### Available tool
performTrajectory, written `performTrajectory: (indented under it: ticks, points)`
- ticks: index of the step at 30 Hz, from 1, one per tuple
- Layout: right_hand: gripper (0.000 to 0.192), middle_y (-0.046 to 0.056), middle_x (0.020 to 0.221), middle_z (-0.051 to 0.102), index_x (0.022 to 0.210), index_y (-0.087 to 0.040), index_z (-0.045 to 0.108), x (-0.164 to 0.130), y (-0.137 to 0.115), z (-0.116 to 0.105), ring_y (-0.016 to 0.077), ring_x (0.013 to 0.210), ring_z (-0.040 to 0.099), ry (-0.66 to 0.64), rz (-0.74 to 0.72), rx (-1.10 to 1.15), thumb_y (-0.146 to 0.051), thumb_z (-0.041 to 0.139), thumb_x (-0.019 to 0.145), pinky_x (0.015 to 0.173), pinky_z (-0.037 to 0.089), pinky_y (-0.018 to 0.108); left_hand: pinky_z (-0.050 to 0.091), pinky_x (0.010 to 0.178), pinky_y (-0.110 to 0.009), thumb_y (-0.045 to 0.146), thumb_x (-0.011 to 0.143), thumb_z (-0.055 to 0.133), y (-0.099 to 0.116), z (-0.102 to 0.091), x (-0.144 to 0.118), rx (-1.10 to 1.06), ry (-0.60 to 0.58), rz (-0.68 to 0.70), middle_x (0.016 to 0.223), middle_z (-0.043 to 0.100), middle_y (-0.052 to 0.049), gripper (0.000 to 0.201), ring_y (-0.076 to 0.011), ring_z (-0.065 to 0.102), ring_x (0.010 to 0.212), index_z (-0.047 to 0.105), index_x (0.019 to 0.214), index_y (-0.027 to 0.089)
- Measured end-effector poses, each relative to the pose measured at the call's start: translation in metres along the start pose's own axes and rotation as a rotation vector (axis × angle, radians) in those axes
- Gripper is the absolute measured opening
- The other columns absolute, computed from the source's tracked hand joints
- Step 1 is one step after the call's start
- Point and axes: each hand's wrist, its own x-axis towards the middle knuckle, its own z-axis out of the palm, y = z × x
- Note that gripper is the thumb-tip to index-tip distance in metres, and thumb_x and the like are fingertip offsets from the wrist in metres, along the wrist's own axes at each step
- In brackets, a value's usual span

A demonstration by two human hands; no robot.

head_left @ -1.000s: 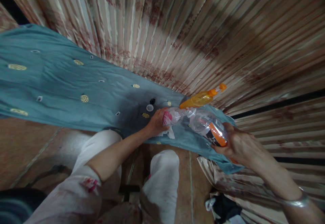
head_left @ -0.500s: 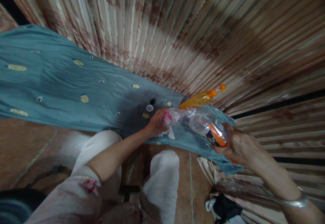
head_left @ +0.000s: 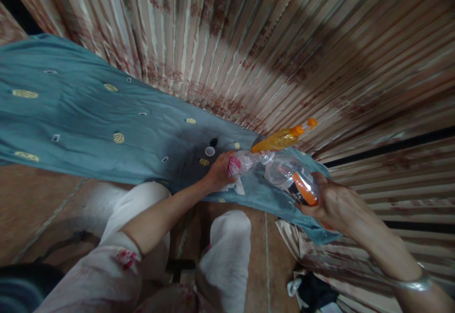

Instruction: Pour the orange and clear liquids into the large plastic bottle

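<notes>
My left hand [head_left: 217,173] grips a small clear bottle with a pink label [head_left: 243,162], held upright on the teal cloth [head_left: 88,123]. My right hand [head_left: 329,202] holds a larger clear bottle with an orange and black label [head_left: 292,177], tilted so that its mouth meets the mouth of the small bottle. An orange spray bottle [head_left: 282,138] stands just behind the two mouths. A white cap [head_left: 210,151] and a black cap [head_left: 213,141] lie on the cloth next to my left hand.
Striped, flower-patterned curtains [head_left: 249,43] hang behind the teal-covered surface. My knees in white trousers [head_left: 227,246] are below, over a brown tiled floor [head_left: 39,199]. A dark bundle [head_left: 313,294] lies at lower right. A metal bangle [head_left: 414,282] circles my right wrist.
</notes>
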Motion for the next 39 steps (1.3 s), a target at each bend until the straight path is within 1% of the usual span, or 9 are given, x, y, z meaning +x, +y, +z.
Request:
performTrajectory:
  ticks: [5, 9, 15, 20, 25, 28, 30, 34, 39]
  points:
    - [0.046, 0.012, 0.075, 0.083, 0.124, -0.021, 0.070, -0.0011, 0.0024, 0.0021, 0.0401, 0.065, 0.086, 0.008, -0.016, -0.020, -0.059, 0.079, 0.101, 0.058, 0.048, 0.037, 0.064, 0.145, -0.074, 0.006, 0.070, 0.096, 0.0023, 0.0004, -0.0001, -0.009, -0.013, -0.008, 0.173, 0.081, -0.021, 0.097, -0.0507, 0.078, 0.162, 0.069, 0.162, 0.020]
    - [0.044, 0.011, 0.074, 0.082, 0.124, -0.020, 0.072, -0.0007, 0.0003, 0.0006, 0.0393, 0.066, 0.085, 0.004, -0.007, -0.063, -0.054, 0.083, 0.099, 0.059, 0.049, 0.038, 0.064, 0.145, -0.070, 0.006, 0.069, 0.097, 0.0015, -0.0010, 0.0011, 0.004, -0.011, -0.020, 0.171, 0.082, -0.020, 0.096, -0.0509, 0.077, 0.164, 0.072, 0.161, 0.018]
    - [0.033, 0.011, 0.074, 0.081, 0.118, -0.023, 0.070, -0.0003, -0.0017, -0.0014, 0.0384, 0.066, 0.085, -0.006, -0.002, -0.087, -0.046, 0.082, 0.098, 0.059, 0.046, 0.037, 0.065, 0.146, -0.067, 0.010, 0.070, 0.097, -0.0011, -0.0019, 0.0022, 0.008, -0.030, -0.020, 0.173, 0.082, -0.016, 0.099, -0.0464, 0.079, 0.165, 0.072, 0.165, 0.024]
    - [0.035, 0.008, 0.071, 0.079, 0.118, -0.025, 0.067, -0.0018, -0.0001, -0.0023, 0.0385, 0.063, 0.083, 0.005, -0.001, -0.062, -0.050, 0.082, 0.097, 0.059, 0.044, 0.037, 0.060, 0.151, -0.072, 0.009, 0.071, 0.096, 0.0002, -0.0010, 0.0020, 0.027, -0.045, -0.034, 0.180, 0.078, -0.021, 0.104, -0.0476, 0.076, 0.169, 0.068, 0.170, 0.020]
    - [0.033, 0.010, 0.074, 0.081, 0.116, -0.026, 0.066, -0.0024, 0.0012, -0.0021, 0.0374, 0.064, 0.083, 0.016, -0.031, -0.030, -0.053, 0.080, 0.102, 0.059, 0.042, 0.037, 0.059, 0.151, -0.072, 0.010, 0.071, 0.095, 0.0023, -0.0019, 0.0012, 0.033, -0.042, -0.036, 0.181, 0.078, -0.021, 0.105, -0.0483, 0.075, 0.171, 0.067, 0.172, 0.020]
    - [0.035, 0.007, 0.069, 0.076, 0.116, -0.026, 0.067, -0.0018, 0.0003, -0.0020, 0.0371, 0.063, 0.082, 0.005, -0.031, -0.029, -0.056, 0.080, 0.103, 0.058, 0.040, 0.036, 0.057, 0.152, -0.074, 0.010, 0.071, 0.094, 0.0013, -0.0022, 0.0012, 0.027, -0.050, -0.046, 0.182, 0.077, -0.022, 0.104, -0.0494, 0.074, 0.171, 0.067, 0.171, 0.019]
    - [0.036, 0.006, 0.065, 0.073, 0.117, -0.025, 0.068, -0.0017, -0.0012, -0.0023, 0.0376, 0.061, 0.082, 0.014, -0.018, -0.045, -0.056, 0.080, 0.103, 0.058, 0.040, 0.036, 0.058, 0.151, -0.074, 0.010, 0.070, 0.095, -0.0005, -0.0016, 0.0017, 0.014, -0.039, -0.046, 0.181, 0.078, -0.022, 0.103, -0.0497, 0.075, 0.169, 0.068, 0.169, 0.020]
    - [0.031, 0.009, 0.066, 0.075, 0.117, -0.024, 0.069, -0.0019, -0.0041, -0.0045, 0.0391, 0.063, 0.084, 0.026, -0.009, -0.063, -0.053, 0.074, 0.106, 0.060, 0.043, 0.037, 0.060, 0.149, -0.076, 0.010, 0.069, 0.097, -0.0025, -0.0008, 0.0026, -0.016, -0.018, -0.023, 0.174, 0.081, -0.019, 0.099, -0.0504, 0.076, 0.167, 0.070, 0.163, 0.024]
    - [0.033, 0.010, 0.068, 0.077, 0.119, -0.024, 0.070, -0.0005, -0.0059, -0.0076, 0.0409, 0.065, 0.085, 0.003, 0.017, -0.064, -0.053, 0.073, 0.105, 0.059, 0.046, 0.038, 0.060, 0.150, -0.075, 0.008, 0.070, 0.097, 0.0046, -0.0030, 0.0008, -0.022, -0.010, -0.050, 0.171, 0.082, -0.018, 0.095, -0.0503, 0.074, 0.168, 0.072, 0.160, 0.023]
